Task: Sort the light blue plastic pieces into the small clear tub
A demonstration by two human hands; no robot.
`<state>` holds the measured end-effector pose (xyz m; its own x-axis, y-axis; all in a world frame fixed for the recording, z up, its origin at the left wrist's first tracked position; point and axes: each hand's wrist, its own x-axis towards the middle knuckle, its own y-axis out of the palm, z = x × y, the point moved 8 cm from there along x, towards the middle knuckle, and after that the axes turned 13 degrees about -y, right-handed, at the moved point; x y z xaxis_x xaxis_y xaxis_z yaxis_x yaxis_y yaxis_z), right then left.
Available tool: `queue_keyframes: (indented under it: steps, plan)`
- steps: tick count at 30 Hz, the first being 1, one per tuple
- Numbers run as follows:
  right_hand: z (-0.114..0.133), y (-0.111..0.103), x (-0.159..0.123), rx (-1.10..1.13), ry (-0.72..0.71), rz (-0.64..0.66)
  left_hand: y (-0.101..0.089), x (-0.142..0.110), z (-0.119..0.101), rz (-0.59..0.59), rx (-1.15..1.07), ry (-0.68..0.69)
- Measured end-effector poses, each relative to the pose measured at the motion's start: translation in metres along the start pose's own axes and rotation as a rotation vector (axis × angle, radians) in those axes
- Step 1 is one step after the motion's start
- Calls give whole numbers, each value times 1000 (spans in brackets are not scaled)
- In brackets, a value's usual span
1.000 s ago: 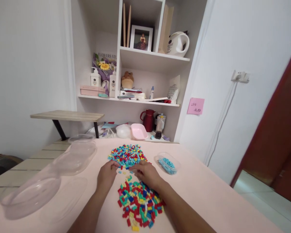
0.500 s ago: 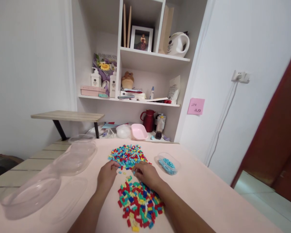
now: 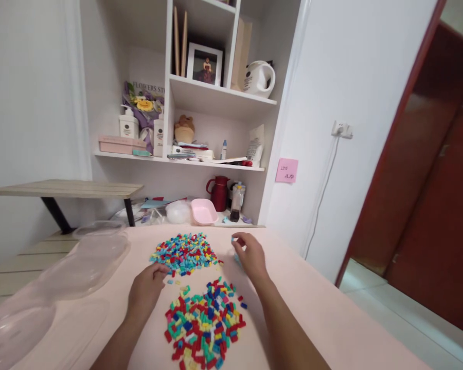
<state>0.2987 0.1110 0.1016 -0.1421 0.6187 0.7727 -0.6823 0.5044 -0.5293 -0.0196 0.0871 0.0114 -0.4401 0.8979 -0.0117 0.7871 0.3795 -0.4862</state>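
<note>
My right hand [image 3: 251, 255] is raised over the right side of the table, thumb and fingertip pinched on a small light-blue toy brick [image 3: 232, 239]. It mostly hides the clear container of light-blue bricks [image 3: 237, 259] behind it. At the left edge of the far pile of small mixed toy bricks [image 3: 185, 252] rests my left hand [image 3: 146, 287], fingers curled together; whether anything is in them is hidden. Between my forearms lies a nearer pile of red, green, yellow and blue bricks [image 3: 208, 318]. A few loose bricks are scattered between the two piles.
Clear plastic containers [image 3: 81, 264] and a clear lid [image 3: 83, 329] lie along the table's left side. At the back stand a pink tray [image 3: 204, 211], a red jug [image 3: 218, 193] and a bottle [image 3: 236, 203]. Shelves rise behind.
My right hand has moved from the front of the far pile rightward to the container, carrying a light-blue brick. My left hand stays by the pile. The view has turned right.
</note>
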Motion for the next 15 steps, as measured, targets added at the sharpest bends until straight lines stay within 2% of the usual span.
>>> queue_keyframes:
  steps: [4, 7, 11, 15]
  plan:
    - [-30, -16, -8, -236, 149, -5, -1, -2, -2, -2, 8, 16]
    - [-33, -16, -10, -286, 174, -13, -2, -3, -2, -16, -2, 22]
    - [-17, -2, -6, -65, 73, -54, -3, -5, -3, -17, -10, 18]
    - [18, 39, -9, 222, -71, 136, -3, -6, -5, -14, -14, 16]
